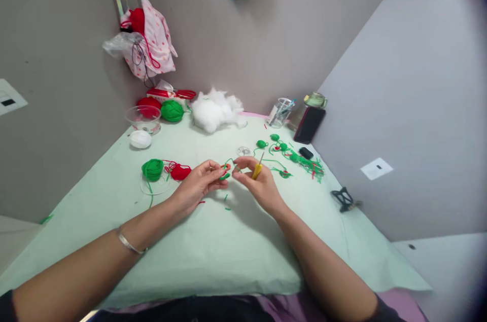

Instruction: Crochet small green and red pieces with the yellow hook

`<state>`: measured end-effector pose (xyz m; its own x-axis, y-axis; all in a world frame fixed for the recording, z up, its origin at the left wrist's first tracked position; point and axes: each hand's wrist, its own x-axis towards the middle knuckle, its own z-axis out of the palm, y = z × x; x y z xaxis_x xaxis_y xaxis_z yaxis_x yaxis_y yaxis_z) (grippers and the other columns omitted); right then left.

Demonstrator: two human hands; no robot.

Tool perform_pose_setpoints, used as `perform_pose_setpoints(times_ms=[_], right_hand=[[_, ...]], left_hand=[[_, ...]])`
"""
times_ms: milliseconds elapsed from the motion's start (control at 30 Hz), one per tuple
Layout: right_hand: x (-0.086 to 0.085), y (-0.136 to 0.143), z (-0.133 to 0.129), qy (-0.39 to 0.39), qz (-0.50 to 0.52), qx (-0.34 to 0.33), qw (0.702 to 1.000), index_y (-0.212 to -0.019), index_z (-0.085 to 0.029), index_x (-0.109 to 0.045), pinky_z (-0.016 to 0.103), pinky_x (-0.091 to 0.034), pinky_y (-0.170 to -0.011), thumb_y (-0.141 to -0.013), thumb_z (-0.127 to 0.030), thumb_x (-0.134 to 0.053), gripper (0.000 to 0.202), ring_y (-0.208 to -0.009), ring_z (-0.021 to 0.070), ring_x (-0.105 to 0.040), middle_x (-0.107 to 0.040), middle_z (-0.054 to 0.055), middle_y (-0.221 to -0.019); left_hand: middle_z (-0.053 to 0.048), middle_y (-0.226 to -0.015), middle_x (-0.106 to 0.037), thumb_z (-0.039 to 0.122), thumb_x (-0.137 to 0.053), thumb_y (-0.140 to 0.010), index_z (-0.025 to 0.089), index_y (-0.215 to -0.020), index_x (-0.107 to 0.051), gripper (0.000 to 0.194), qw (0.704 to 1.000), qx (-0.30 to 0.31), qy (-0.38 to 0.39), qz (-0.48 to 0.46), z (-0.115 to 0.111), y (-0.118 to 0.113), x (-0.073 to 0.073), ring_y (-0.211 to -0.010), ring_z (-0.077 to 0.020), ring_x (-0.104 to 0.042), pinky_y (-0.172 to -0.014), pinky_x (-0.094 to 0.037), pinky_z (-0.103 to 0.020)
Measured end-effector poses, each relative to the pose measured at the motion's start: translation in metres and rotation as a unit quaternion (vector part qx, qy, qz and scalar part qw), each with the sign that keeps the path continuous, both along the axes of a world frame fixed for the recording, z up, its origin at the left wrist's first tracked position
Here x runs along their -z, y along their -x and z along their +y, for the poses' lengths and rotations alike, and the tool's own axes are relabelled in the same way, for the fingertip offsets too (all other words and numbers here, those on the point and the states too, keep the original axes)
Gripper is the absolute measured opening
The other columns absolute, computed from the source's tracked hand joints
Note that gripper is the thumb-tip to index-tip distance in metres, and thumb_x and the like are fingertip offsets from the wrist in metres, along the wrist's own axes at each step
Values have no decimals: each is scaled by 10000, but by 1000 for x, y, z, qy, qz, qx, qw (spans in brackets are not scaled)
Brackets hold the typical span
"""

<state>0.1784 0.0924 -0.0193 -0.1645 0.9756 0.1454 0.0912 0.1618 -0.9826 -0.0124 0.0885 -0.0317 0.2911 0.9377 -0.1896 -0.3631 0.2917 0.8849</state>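
Near the middle of the table, my left hand (207, 178) pinches a small red and green crocheted piece (225, 172) between thumb and fingers. Just to its right is my right hand (255, 175), its thumb and index finger pressed together at a green strand that runs to the piece. A crochet hook with a yellow handle (257, 170) is held in the same hand, its metal tip pointing up. Short green yarn scraps (228, 209) lie below the hands.
Left are a green yarn ball (152, 170), red yarn (180, 172) and a clear tub (143, 120). White stuffing (215, 110) lies at the back. Right are small green crocheted balls (294, 157), a clear cup (280, 113), a phone (310, 124) and a black stand (344, 199).
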Motion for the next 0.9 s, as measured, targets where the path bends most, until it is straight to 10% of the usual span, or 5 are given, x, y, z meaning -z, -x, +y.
perform_pose_setpoints(times_ms=[900], right_hand=[[9,15,2,147,78,-60,984,-860,-172,-666,242,-156,-446,-759,-528,-816,399,-424,38,-291,-629,-39,-597]], left_hand=[[-21,-978,-684,411,-785,-846,219,-977,-621,284,985,-15,-147,84,-4,10,9,-913,-195,-702,-903,-559,-366]])
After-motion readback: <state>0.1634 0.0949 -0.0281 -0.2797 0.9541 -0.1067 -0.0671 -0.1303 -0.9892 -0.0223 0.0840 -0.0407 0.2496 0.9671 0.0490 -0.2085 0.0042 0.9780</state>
